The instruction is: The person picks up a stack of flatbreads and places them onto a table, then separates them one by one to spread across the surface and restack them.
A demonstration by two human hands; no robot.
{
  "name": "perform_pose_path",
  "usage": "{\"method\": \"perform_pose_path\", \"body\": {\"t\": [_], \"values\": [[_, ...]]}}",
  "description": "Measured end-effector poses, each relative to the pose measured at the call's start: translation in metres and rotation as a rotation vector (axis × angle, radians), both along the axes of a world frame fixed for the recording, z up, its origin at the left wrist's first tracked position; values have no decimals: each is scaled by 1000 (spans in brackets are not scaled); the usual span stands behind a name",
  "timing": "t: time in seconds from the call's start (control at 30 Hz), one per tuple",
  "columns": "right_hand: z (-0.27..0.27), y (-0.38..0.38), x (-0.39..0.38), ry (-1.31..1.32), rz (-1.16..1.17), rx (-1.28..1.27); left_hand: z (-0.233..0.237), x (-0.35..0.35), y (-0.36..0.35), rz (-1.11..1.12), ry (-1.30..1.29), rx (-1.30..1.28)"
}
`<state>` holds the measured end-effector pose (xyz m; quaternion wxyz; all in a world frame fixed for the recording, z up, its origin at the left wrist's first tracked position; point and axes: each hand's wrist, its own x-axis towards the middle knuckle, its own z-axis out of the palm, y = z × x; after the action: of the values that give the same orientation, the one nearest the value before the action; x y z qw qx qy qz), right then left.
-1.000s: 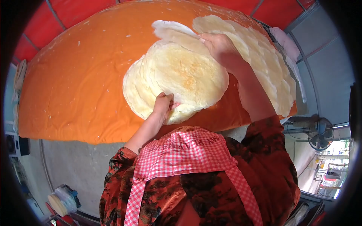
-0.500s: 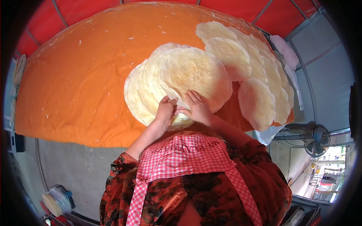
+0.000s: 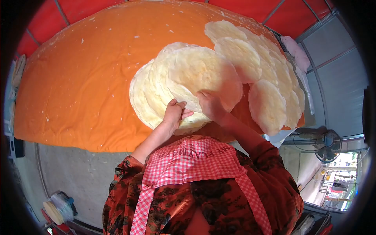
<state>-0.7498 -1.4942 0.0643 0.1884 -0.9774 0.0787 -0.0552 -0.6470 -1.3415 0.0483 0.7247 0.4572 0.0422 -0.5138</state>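
Observation:
Several thin, round, pale flat sheets (image 3: 149, 88) overlap in a pile on the orange cloth in the middle of the view. The top sheet (image 3: 203, 68) lies toward the pile's right side. At its lower left edge, my left hand (image 3: 175, 112) pinches the rim between thumb and fingers. My right hand (image 3: 211, 106) is closed at the sheet's lower edge, its fingers curled against the surface. The fingertips of my right hand are partly hidden.
More round sheets (image 3: 268, 107) overlap on the right part of the orange cloth (image 3: 78, 86). Beyond the right edge are a pink bundle (image 3: 295, 53) and a black fan (image 3: 328, 145). Red panels (image 3: 90, 11) stand behind the far edge.
My right hand has moved slightly right, away from my left hand, and its spread fingers have curled closed. My left hand stays at nearly the same spot on the rim.

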Motion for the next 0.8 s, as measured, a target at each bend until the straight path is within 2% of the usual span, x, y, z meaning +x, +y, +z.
{"method": "perform_pose_path", "body": {"t": [0.07, 0.17, 0.2, 0.3, 0.33, 0.37, 0.4, 0.43, 0.47, 0.53, 0.6, 0.67, 0.7, 0.8], "values": [[3, 4, 9, -226, 122, -194, 2, 0, -3, 25, -14, 16], [16, 41, 1, -398, 43, -287, -1, 3, 0, -6, 28, -51], [-1, 30, 3, -475, 44, -271, 1, 5, 1, -25, 55, -91], [-34, -28, 11, -148, -114, 178, 15, 0, 10, 90, -151, 9], [2, -28, 18, -200, -290, 341, 2, 4, 11, 216, -330, 66], [52, -33, 26, -211, -320, 238, 11, 10, 16, 305, -436, 123], [101, -38, 35, -220, -353, 135, 6, 19, 21, 306, -402, 138], [125, -51, 36, -175, -231, -229, 1, 28, 25, 309, -366, 153], [124, -48, 34, -212, -196, -263, 4, 32, 29, 260, -253, 125], [122, -32, 28, -294, -120, -334, 6, 32, 30, 254, -274, 129], [70, -17, 27, -559, 14, -243, 8, 33, 29, 238, -343, 142], [6, -6, 22, -446, -51, -214, 8, 30, 27, 222, -448, 173], [-9, -2, 19, -428, -31, -215, 8, 30, 26, 225, -469, 179], [-20, 8, 17, -355, -38, -190, 8, 33, 24, 200, -516, 200]]}}
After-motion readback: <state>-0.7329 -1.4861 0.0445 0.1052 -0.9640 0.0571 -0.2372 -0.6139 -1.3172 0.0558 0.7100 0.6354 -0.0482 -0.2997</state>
